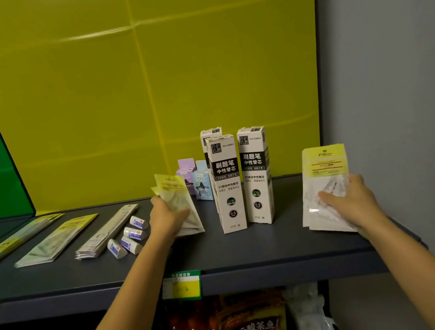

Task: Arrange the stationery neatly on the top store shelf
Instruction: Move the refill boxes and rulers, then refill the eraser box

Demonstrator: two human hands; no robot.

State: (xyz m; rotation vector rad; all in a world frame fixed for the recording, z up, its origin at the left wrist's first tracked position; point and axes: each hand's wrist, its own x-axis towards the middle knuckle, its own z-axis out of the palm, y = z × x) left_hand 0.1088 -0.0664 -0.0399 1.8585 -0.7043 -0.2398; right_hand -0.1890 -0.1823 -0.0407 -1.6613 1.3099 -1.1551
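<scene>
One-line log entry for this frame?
left hand: holding packet stack | right hand: holding packets | refill boxes: upright between

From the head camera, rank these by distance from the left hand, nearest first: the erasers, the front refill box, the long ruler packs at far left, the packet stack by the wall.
1. Erasers: just left of the left hand.
2. Front refill box: upright, to its right.
3. Packet stack by the wall: far right, under the right hand.
4. Long ruler packs: flat at the shelf's far left.
</scene>
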